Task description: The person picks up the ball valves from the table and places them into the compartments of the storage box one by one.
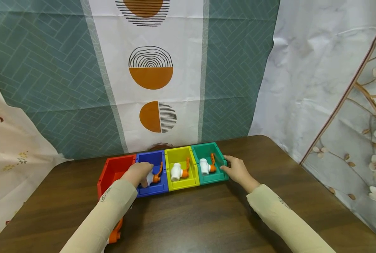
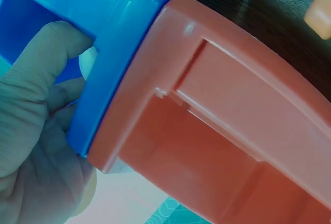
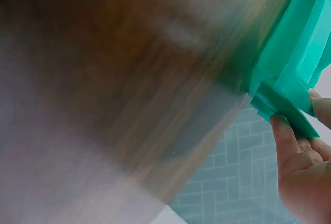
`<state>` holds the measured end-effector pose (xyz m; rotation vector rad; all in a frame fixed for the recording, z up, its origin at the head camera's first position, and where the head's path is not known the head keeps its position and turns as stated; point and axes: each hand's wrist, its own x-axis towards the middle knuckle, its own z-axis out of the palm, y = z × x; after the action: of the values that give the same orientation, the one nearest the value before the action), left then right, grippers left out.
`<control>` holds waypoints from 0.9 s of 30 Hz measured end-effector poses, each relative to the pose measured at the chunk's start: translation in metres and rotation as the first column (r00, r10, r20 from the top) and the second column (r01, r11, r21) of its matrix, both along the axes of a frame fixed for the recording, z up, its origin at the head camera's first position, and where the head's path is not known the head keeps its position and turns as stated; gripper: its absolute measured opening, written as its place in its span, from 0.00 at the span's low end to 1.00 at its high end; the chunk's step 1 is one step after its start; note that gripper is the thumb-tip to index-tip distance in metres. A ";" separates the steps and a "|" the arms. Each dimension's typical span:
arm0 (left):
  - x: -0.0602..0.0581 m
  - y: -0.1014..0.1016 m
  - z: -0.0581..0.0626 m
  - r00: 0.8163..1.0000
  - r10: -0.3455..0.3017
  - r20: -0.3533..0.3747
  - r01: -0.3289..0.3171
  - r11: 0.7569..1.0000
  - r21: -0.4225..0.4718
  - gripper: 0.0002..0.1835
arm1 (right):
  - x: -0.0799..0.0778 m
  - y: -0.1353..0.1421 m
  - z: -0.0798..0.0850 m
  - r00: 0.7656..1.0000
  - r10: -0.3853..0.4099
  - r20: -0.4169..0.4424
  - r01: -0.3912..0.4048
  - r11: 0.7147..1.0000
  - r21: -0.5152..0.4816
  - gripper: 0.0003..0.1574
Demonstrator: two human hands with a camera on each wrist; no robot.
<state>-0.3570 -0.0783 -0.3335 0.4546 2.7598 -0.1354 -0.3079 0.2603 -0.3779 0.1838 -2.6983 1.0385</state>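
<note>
My left hand point(image 1: 139, 173) reaches into the blue bin point(image 1: 154, 190), its fingers around a white ball valve point(image 1: 149, 177) with an orange handle. In the left wrist view the thumb bends over the fingers inside the bin, and only a sliver of the white valve point(image 2: 88, 61) shows. At the right end of the row, my right hand point(image 1: 237, 170) grips the side of the green bin point(image 1: 213, 178). The right wrist view shows its thumb and fingers on either side of the green bin's wall point(image 3: 286, 111).
A white-and-orange valve lies in the yellow bin point(image 1: 184, 185), another in the green one. The red bin point(image 1: 120, 161) adjoins the blue bin on the left. An orange-handled valve point(image 1: 114, 236) lies on the brown table point(image 1: 188, 221), partly behind the left sleeve. Patterned cloth hangs behind.
</note>
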 end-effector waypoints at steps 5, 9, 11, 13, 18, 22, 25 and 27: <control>0.003 0.004 0.002 1.000 0.018 -0.003 -0.018 1.000 -0.008 0.39 | 0.001 0.000 0.001 1.000 -0.004 -0.018 0.004 1.000 0.010 0.28; 0.003 0.006 0.002 1.000 0.021 -0.006 -0.021 1.000 -0.007 0.37 | 0.002 0.000 0.001 1.000 -0.023 -0.014 0.023 1.000 0.008 0.28; 0.003 0.006 0.001 1.000 0.023 -0.014 -0.023 1.000 -0.012 0.37 | 0.002 0.001 0.000 1.000 -0.021 -0.010 0.021 1.000 0.007 0.28; 0.004 0.005 0.000 0.999 0.028 -0.027 -0.028 1.000 -0.006 0.37 | 0.002 0.000 0.000 1.000 -0.020 -0.012 0.020 1.000 0.008 0.28; 0.005 0.003 0.000 0.999 0.034 -0.039 -0.033 0.999 0.038 0.38 | 0.002 -0.001 0.000 0.999 -0.036 -0.014 0.036 0.999 0.020 0.28; 0.007 0.001 0.003 0.998 0.058 -0.023 -0.055 0.992 0.110 0.39 | 0.002 -0.001 -0.001 0.999 -0.031 -0.013 0.031 0.999 0.020 0.28; 0.008 -0.002 0.004 0.997 0.077 -0.019 -0.073 0.983 0.169 0.40 | 0.001 0.000 -0.002 0.999 -0.027 -0.019 0.028 0.999 0.020 0.28; 0.009 -0.003 0.003 0.997 0.078 -0.027 -0.071 0.978 0.198 0.41 | 0.001 0.000 -0.002 0.999 -0.028 -0.021 0.028 0.999 0.016 0.28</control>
<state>-0.3480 -0.0812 -0.3307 0.4013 2.8321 0.1519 -0.3070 0.2606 -0.3801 0.1587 -2.6839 1.0017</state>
